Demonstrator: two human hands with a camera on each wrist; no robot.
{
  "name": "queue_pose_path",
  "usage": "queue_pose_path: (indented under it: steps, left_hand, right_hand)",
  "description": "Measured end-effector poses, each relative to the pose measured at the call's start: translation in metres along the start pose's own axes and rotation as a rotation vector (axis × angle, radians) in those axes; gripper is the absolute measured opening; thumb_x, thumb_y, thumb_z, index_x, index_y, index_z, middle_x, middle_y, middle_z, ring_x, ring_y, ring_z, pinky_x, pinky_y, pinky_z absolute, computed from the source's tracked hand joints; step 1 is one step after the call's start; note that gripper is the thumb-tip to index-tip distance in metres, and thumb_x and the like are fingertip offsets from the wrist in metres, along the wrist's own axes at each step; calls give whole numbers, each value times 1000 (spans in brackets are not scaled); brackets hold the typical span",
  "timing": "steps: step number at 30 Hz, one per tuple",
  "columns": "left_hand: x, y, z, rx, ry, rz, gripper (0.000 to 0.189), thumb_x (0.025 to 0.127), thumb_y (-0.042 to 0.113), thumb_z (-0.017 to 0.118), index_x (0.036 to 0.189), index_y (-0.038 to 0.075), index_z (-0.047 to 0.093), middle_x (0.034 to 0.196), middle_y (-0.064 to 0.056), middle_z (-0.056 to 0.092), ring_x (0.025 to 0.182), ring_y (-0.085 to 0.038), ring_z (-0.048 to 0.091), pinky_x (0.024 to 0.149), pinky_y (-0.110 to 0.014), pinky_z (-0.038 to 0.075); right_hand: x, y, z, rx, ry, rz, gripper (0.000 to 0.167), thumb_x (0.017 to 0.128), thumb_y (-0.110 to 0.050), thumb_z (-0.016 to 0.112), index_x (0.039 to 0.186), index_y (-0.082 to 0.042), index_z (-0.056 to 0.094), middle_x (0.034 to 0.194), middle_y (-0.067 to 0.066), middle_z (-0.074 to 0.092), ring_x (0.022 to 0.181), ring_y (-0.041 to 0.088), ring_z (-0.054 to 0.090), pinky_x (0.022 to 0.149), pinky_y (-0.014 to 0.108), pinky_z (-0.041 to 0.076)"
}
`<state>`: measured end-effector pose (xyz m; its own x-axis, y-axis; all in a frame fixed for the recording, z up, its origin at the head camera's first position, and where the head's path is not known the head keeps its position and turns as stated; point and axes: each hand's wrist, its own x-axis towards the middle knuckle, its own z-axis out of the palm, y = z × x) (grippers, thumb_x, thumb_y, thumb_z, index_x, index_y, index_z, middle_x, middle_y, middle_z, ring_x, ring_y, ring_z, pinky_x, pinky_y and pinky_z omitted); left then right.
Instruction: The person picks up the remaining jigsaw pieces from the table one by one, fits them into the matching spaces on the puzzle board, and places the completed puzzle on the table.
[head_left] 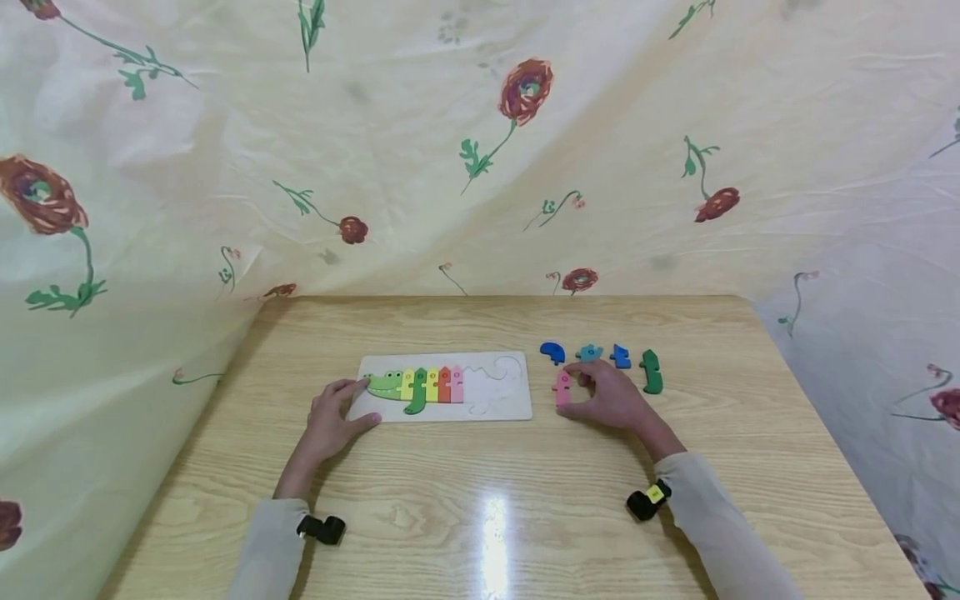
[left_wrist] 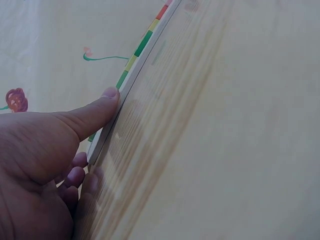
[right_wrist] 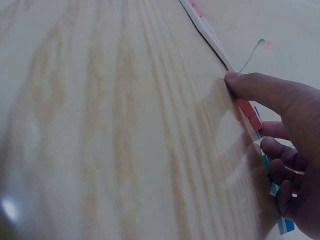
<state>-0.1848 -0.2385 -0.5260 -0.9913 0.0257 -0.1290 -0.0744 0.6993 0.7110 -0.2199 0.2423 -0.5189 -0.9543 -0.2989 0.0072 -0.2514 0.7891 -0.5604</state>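
Observation:
A white puzzle board (head_left: 495,408) lies on the table, with a green crocodile head (head_left: 385,383) and several yellow, green, orange and pink pieces set into its left part. Bare outlines show on its right part. My left hand (head_left: 333,417) holds the board's left end, thumb against the front edge (left_wrist: 112,112) and fingers at the far side. To the right of the board, my right hand (head_left: 611,396) pinches a pink puzzle piece (head_left: 562,389) between thumb and index finger. In the right wrist view the piece (right_wrist: 249,114) shows close to the tabletop.
Behind and beside the right hand lie a dark blue piece (head_left: 552,352), a light blue piece (head_left: 588,352), a blue piece (head_left: 620,356) and a green piece (head_left: 652,372). Flowered cloth (head_left: 420,167) hangs behind and at the sides of the wooden table (head_left: 420,500).

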Motion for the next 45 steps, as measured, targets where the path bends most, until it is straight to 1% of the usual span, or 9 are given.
queue_pose_path:
  steps: [8,13,17,22,27,31,38,42,45]
  left_hand:
    - [-1,0,-1,0,-1,3,73,91,31,79,155,14,46,159,-23,30,142,-46,23,113,-66,24]
    - [-1,0,-1,-7,1,7,74,91,32,80,154,13,47,159,-23,31,141,-46,24,112,-66,25]
    - [-1,0,0,-10,2,6,75,90,33,80,154,13,47,158,-23,32,141,-46,24,112,-66,25]
    - [-1,1,-1,-13,-2,0,74,91,32,79,154,14,46,159,-22,31,142,-45,23,113,-66,24]
    - [-2,1,-1,-8,0,0,74,92,32,79,155,14,46,160,-22,30,142,-46,23,113,-66,24]
    - [-1,0,0,-11,-1,4,74,92,32,79,155,14,46,160,-22,30,142,-45,23,113,-66,24]
    - [0,-1,0,-16,-2,2,74,92,32,79,155,14,46,160,-22,30,142,-45,23,113,-66,24]
    - [0,-1,0,-19,2,3,73,91,31,79,155,15,46,160,-22,30,142,-45,23,113,-66,24]
    - [0,-1,0,-21,4,2,74,91,30,80,155,15,46,160,-22,31,142,-45,23,113,-66,24]
  right_hand:
    - [-2,-2,-3,-5,7,-3,74,76,-51,88,133,-8,65,108,5,61,93,22,52,76,35,47]
    - [-3,-3,-8,-5,15,-7,77,76,-51,88,135,-8,64,107,4,62,91,22,54,75,34,48]
    - [-3,-5,-12,-14,28,-16,80,74,-52,89,136,-9,64,106,4,62,88,21,54,71,33,48]
    - [-2,-12,-18,-28,39,-43,77,73,-49,91,134,-9,65,108,5,64,84,20,53,68,32,47]
    - [-1,-18,-25,-38,52,-82,75,75,-47,90,134,-8,64,109,7,66,82,20,54,66,31,46]
    - [0,-22,-29,-43,52,-85,75,76,-45,90,136,-7,63,111,9,66,83,22,53,67,32,45]
    - [5,-35,-35,-50,38,-83,78,77,-47,89,138,-7,62,115,13,67,86,23,55,68,32,46]
    - [7,-41,-37,-43,40,-94,76,77,-44,89,137,-7,62,114,13,67,86,25,57,69,33,48]
    - [8,-46,-38,-34,48,-111,73,77,-42,90,136,-8,63,113,13,66,85,27,57,67,33,47]
